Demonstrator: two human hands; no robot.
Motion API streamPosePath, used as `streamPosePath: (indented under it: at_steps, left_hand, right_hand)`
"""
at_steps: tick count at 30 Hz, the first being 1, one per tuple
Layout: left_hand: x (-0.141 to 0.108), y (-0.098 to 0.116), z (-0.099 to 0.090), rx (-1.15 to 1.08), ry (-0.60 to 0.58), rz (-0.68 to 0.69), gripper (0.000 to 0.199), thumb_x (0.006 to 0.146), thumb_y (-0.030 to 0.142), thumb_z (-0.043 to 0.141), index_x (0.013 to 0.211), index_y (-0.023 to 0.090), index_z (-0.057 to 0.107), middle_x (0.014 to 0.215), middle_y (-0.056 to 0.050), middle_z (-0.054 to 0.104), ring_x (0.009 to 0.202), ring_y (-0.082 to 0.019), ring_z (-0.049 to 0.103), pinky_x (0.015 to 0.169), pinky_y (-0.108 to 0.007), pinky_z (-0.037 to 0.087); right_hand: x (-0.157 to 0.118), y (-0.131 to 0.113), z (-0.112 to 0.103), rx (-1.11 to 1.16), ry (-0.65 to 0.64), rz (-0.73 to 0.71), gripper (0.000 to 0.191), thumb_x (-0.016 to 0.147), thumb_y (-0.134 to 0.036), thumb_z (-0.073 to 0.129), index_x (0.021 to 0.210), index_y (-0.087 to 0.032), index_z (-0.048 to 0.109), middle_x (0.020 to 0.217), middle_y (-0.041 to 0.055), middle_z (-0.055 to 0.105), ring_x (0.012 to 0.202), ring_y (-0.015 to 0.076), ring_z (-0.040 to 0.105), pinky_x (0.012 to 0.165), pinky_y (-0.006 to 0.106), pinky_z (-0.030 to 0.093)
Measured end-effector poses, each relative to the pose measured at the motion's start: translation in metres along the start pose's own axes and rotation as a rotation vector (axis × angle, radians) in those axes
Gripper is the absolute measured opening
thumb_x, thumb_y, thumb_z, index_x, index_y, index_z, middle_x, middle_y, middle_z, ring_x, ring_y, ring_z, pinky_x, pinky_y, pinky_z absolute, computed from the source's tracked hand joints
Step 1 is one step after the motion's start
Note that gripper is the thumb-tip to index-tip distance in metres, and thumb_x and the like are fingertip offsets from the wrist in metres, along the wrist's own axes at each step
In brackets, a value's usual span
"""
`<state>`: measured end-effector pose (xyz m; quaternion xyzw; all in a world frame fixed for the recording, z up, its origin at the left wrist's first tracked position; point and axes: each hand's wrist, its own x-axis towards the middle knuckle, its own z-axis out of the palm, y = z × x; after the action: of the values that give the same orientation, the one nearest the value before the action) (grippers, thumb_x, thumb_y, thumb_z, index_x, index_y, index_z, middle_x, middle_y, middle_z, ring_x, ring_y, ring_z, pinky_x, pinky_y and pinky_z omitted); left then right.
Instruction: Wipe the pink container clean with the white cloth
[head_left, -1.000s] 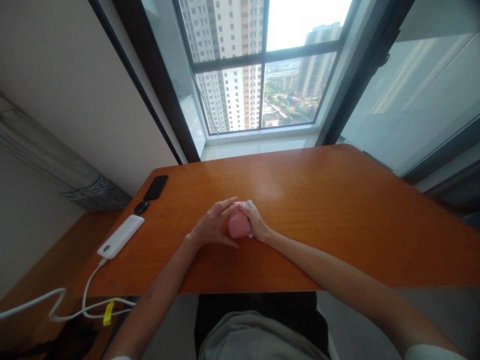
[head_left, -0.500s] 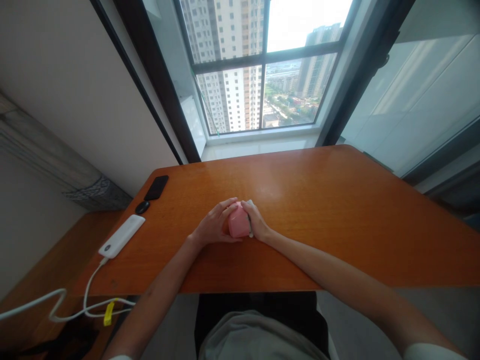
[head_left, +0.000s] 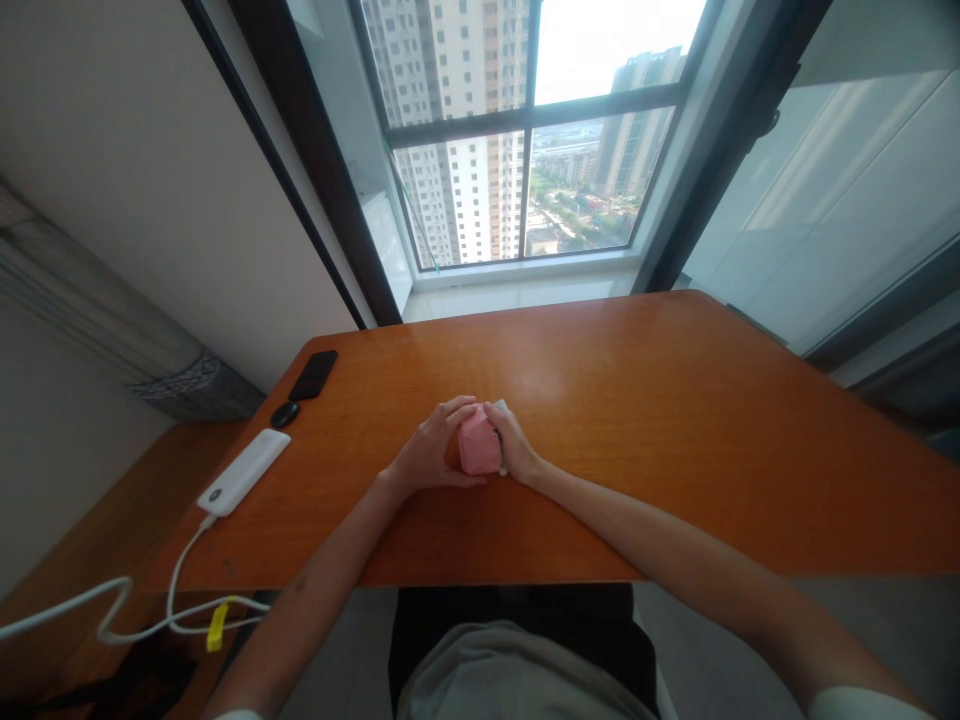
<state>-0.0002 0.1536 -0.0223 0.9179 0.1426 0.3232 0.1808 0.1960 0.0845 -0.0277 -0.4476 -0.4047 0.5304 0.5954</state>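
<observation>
Still, both hands (head_left: 429, 450) around pink case (head_left: 478, 448)

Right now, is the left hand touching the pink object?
Touching. The head view shows the fingers of the left hand lying against the left side of the pink object, with no gap between them.

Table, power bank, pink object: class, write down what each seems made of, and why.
The table looks like varnished wood: orange grain under a glossy shine. The power bank looks like smooth white plastic. The pink object seems matte plastic or rubber, though the left hand and right hand hide part of it.
</observation>
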Motion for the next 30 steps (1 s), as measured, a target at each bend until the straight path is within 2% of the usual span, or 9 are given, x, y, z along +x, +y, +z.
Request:
streamPosePath:
  at_steps: [4, 7, 10, 13, 21, 30]
  left_hand:
    - [0.003, 0.003, -0.001, -0.084, 0.008, -0.054, 0.12, 0.07, 0.062, 0.103, 0.168, 0.029, 0.041, 0.164, -0.02, 0.052, 0.153, -0.045, 0.054, 0.126, -0.065, 0.051]
    - [0.005, 0.007, -0.002, -0.161, 0.006, -0.15, 0.112, 0.071, 0.062, 0.101, 0.162, 0.026, 0.047, 0.158, -0.019, 0.057, 0.148, -0.043, 0.059, 0.126, -0.06, 0.051]
    - [0.006, 0.008, -0.002, -0.282, -0.025, -0.288, 0.102, 0.076, 0.067, 0.094, 0.158, 0.024, 0.05, 0.151, -0.016, 0.064, 0.134, -0.04, 0.067, 0.117, -0.054, 0.055]
    - [0.006, 0.006, 0.0, -0.402, -0.05, -0.371, 0.101, 0.079, 0.077, 0.086, 0.157, 0.022, 0.05, 0.148, -0.015, 0.066, 0.127, -0.038, 0.069, 0.111, -0.05, 0.058]
    - [0.003, 0.002, 0.005, -0.436, -0.042, -0.34, 0.103, 0.083, 0.078, 0.084, 0.161, 0.023, 0.045, 0.155, -0.017, 0.061, 0.133, -0.039, 0.066, 0.114, -0.052, 0.056]
    - [0.0, -0.004, 0.005, -0.39, -0.061, -0.326, 0.105, 0.083, 0.079, 0.083, 0.163, 0.024, 0.044, 0.156, -0.017, 0.061, 0.135, -0.041, 0.066, 0.115, -0.053, 0.056]
  right_hand:
    - [-0.002, -0.002, 0.0, -0.031, -0.007, 0.015, 0.053, 0.093, -0.076, 0.061, 0.082, -0.027, 0.048, 0.066, -0.0046, 0.046, 0.052, 0.0128, 0.041, 0.039, 0.025, 0.031]
    - [-0.005, -0.007, 0.0, -0.078, -0.009, 0.038, 0.056, 0.091, -0.081, 0.06, 0.085, -0.026, 0.05, 0.066, -0.0045, 0.048, 0.047, 0.0125, 0.041, 0.035, 0.025, 0.029]
    - [-0.007, -0.012, 0.002, -0.13, -0.019, 0.043, 0.058, 0.089, -0.083, 0.061, 0.086, -0.025, 0.053, 0.066, -0.0039, 0.05, 0.048, 0.0128, 0.043, 0.035, 0.024, 0.03]
    - [-0.008, -0.014, 0.003, -0.141, -0.034, 0.031, 0.057, 0.089, -0.08, 0.063, 0.084, -0.025, 0.054, 0.064, -0.0037, 0.051, 0.051, 0.0128, 0.045, 0.038, 0.024, 0.032]
    - [-0.006, -0.013, 0.003, -0.111, -0.032, 0.031, 0.051, 0.093, -0.074, 0.063, 0.083, -0.024, 0.054, 0.063, -0.0038, 0.052, 0.05, 0.0128, 0.045, 0.041, 0.025, 0.034]
    - [-0.003, -0.006, 0.001, -0.082, -0.017, 0.011, 0.052, 0.091, -0.074, 0.067, 0.086, -0.023, 0.06, 0.068, -0.0026, 0.054, 0.058, 0.0144, 0.047, 0.046, 0.026, 0.037]
